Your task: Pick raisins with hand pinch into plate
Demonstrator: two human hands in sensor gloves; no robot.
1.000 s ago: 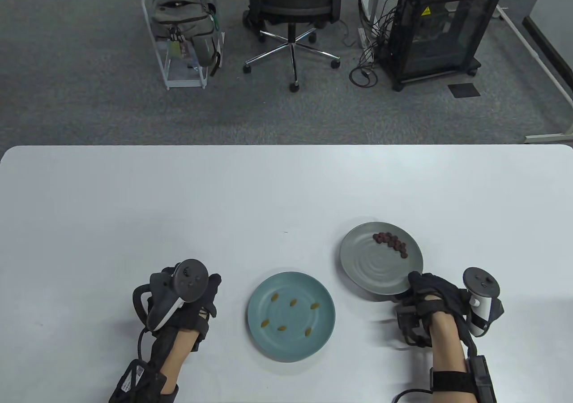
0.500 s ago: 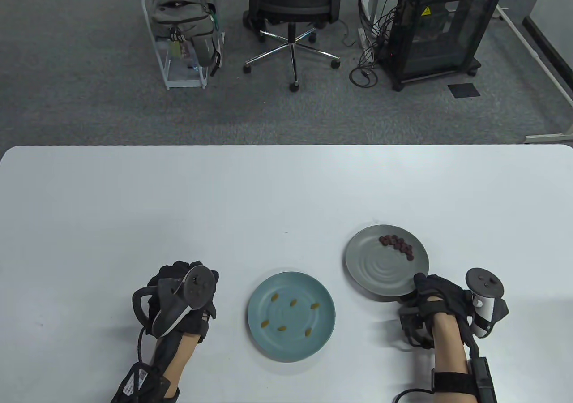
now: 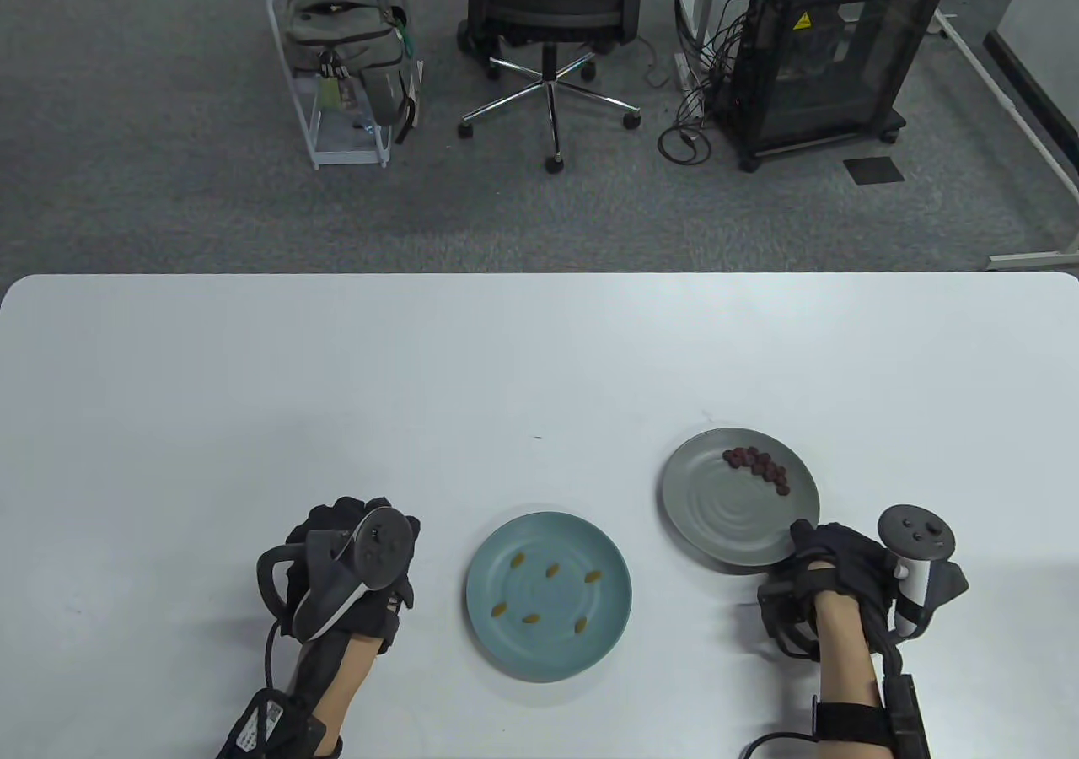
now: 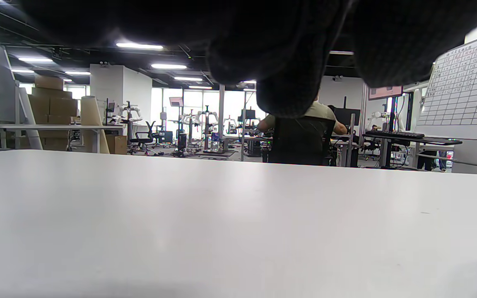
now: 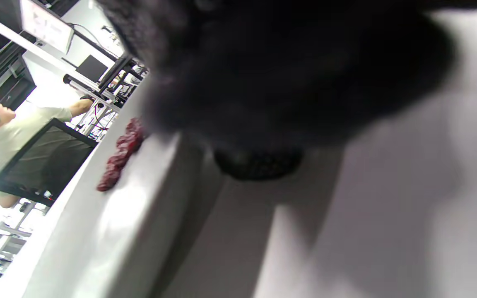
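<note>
A teal plate (image 3: pixel 497 641) lies at the front middle of the white table with several yellow raisins (image 3: pixel 552 571) on it. A grey plate (image 3: pixel 716 514) to its right carries a row of dark red pieces (image 3: pixel 757 464), which also show in the right wrist view (image 5: pixel 120 154). My right hand (image 3: pixel 813 550) grips the grey plate's near right rim. My left hand (image 3: pixel 358 540) rests on the table left of the teal plate, fingers curled, holding nothing. In the left wrist view the curled fingers (image 4: pixel 288 78) hang over bare table.
The white table (image 3: pixel 337 388) stretches wide behind both plates. Beyond its far edge are an office chair (image 3: pixel 548 25), a black cabinet (image 3: pixel 826 59) and a small rack with a bag (image 3: pixel 346 59) on the floor.
My right hand has moved the grey plate to the right and slightly toward me. My left hand has curled its fingers and shifted a little to the right.
</note>
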